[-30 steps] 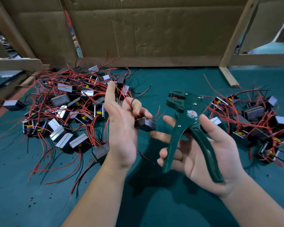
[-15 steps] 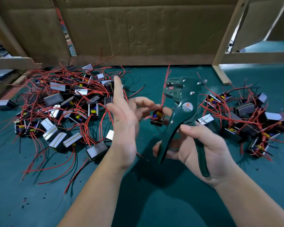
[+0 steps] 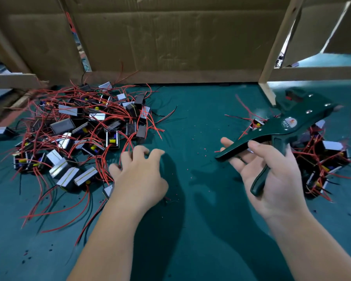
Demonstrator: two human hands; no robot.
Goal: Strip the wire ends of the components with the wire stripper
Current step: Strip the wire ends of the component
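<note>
As two hands (image 3: 140, 179) (image 3: 272, 183) hover, one stripper (image 3: 288, 126), two piles (image 3: 79, 134) (image 3: 322, 159)

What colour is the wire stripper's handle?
Dark green; the head view shows the wire stripper clearly in the right hand.

Your wire stripper (image 3: 288, 130) is dark green all over, with silver rivets (image 3: 308, 112) and a round white label (image 3: 287, 123) that carries an orange-red mark. The table cover (image 3: 190, 230) in front of you is plain teal, dotted here and there with tiny red specks (image 3: 203, 152). The components (image 3: 62, 125) on both sides of you have black bodies and silver-grey faces, some crossed by a thin yellow stripe, with yellow and blue parts inside. Their wires (image 3: 128, 142) are mostly red, a few black. The cardboard (image 3: 170, 37) behind is dull brown, and the wooden post (image 3: 276, 47) is pale tan.
</note>
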